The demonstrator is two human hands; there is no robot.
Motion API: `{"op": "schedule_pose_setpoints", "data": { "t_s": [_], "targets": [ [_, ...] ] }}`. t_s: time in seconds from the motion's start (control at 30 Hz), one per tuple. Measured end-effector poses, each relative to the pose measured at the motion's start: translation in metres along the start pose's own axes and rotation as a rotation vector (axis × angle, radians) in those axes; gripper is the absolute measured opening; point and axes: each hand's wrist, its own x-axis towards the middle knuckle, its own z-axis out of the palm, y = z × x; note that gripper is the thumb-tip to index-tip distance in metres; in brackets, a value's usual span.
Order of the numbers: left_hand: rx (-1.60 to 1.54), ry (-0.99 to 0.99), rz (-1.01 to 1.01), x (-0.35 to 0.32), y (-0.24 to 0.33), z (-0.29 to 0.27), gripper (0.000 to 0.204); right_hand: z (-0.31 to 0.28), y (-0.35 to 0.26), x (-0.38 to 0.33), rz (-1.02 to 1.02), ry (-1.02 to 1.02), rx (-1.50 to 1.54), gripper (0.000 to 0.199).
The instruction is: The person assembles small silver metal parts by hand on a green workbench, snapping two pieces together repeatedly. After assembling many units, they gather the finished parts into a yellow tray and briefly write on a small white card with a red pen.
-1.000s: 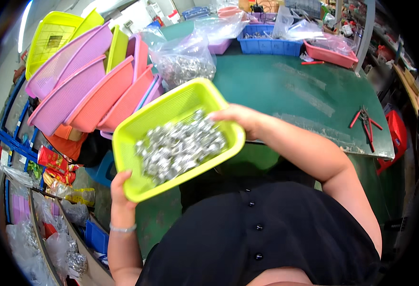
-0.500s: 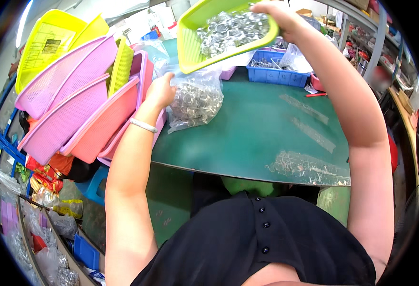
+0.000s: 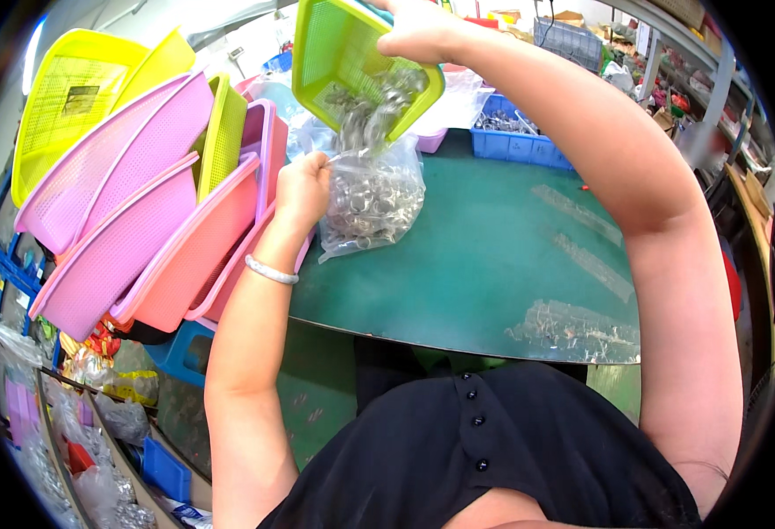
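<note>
My right hand (image 3: 418, 31) grips the rim of a lime-green plastic basket (image 3: 324, 66), which is tipped steeply above a clear plastic bag (image 3: 372, 198). Small shiny metal parts (image 3: 372, 119) slide over the basket's lower edge into the bag; they are blurred by motion. Similar metal pieces fill much of the bag, which rests on the green table. Pinched at its mouth by the closed fingers of my left hand (image 3: 303, 189), the bag is held beneath the basket.
Stacked pink, purple and yellow-green plastic baskets (image 3: 185, 256) lean at the table's left. A blue bin (image 3: 524, 148) of metal parts stands at the far side of the green table (image 3: 467, 256). A blue stool (image 3: 180, 353) is below left, beside shelves of bagged parts.
The green basket has moved left and tilted much further, and its metal parts now pour toward the bag. My left hand still holds the bag's mouth.
</note>
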Motion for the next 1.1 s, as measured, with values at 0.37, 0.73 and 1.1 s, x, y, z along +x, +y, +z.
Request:
{"op": "schedule_pose_setpoints", "data": {
  "t_s": [0.37,0.73,1.1],
  "targets": [
    [0.053,0.039,0.123,0.004,-0.013,0.007,0.011,0.03,-0.031,0.0,-0.182,0.034,-0.234,0.075],
    [0.038,0.012,0.076,0.023,0.026,-0.017,0.01,-0.016,-0.021,-0.034,-0.236,0.191,-0.313,0.071],
    [-0.225,0.105,0.145,0.086,0.05,-0.019,0.01,-0.078,0.139,-0.261,0.641,0.367,0.747,0.056]
  ]
}}
